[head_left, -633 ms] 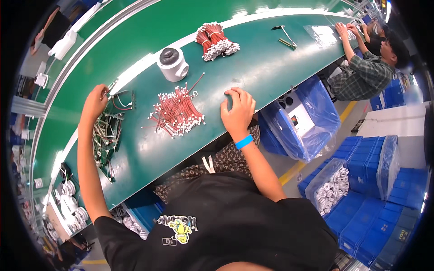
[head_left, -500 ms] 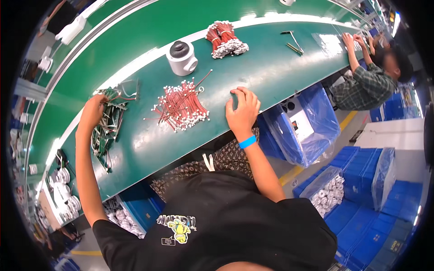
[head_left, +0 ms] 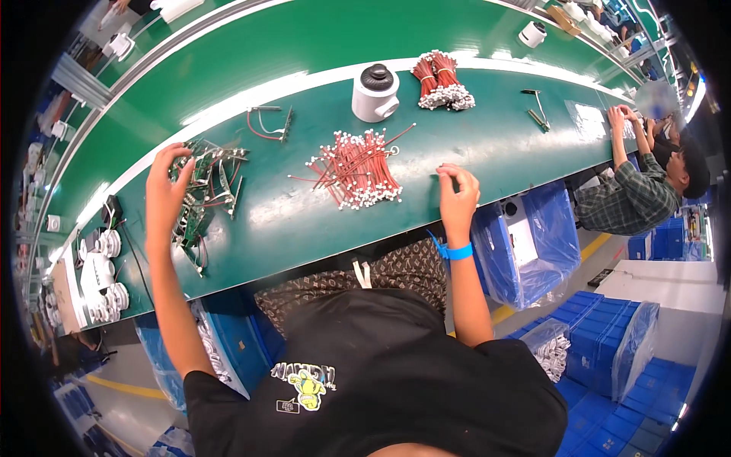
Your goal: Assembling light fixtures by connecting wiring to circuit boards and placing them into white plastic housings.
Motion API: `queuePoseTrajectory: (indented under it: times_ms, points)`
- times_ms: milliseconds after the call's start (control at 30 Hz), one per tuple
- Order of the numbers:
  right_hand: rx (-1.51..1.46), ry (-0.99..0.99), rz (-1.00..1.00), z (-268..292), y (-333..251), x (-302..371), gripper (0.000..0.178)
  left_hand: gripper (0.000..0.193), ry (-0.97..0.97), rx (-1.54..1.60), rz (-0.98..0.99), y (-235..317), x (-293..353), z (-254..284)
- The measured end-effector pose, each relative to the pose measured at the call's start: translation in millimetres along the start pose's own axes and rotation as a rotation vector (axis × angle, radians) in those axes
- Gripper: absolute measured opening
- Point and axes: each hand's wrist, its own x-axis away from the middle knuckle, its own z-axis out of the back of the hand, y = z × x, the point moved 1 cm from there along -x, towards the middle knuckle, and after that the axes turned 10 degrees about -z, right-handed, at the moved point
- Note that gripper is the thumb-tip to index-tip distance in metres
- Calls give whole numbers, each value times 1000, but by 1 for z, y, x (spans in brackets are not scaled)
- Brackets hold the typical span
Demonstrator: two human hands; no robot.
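My left hand (head_left: 169, 183) is at the left edge of a tangled pile of green circuit boards (head_left: 199, 196) with wires, its thumb and fingers apart and holding nothing. A single circuit board (head_left: 286, 125) with a curved red wire lies apart, to the right of that pile. In the middle of the bench is a loose heap of red wire leads (head_left: 356, 174) with white connectors. To the right of the heap, my right hand (head_left: 459, 199) hovers near the bench's front edge, fingers loosely bent and apart, with nothing in it.
Behind the heap stand a white housing with a black ribbed top (head_left: 375, 95) and tied red wire bundles (head_left: 443, 82). A small board with wire (head_left: 539, 114) lies farther right. A blue bin (head_left: 499, 251) sits beside the bench; a co-worker in a plaid shirt (head_left: 640, 194) works beyond.
My left hand has loosened from the boards and its fingers have spread. The single board and its wire now lie clear of the pile. The whole view has shifted.
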Motion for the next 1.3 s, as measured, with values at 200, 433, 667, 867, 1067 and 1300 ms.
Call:
queuePoseTrajectory:
  times_ms: [200, 433, 667, 867, 1067, 1300]
  points:
    - [220, 199, 134, -15, -4, 7, 5, 29, -98, 209, -139, 46, -48, -98]
    - [198, 156, 249, -8, -4, 14, 9, 51, -416, -209, -141, 43, -23, -127]
    - [210, 106, 231, -5, -12, 13, 8, 39, -230, -268, -81, 28, 38, -90]
    - [-182, 101, 3, 37, -18, 59, 25, 27, 139, -40, -32, 68, 74, -53]
    - [318, -244, -63, 35, 72, 121, 38, 9, -11, 821, -12, 203, 152, -102]
    - [678, -450, -148, -12, 67, 107, 59, 13, -199, 1188, 4, 255, 150, -146]
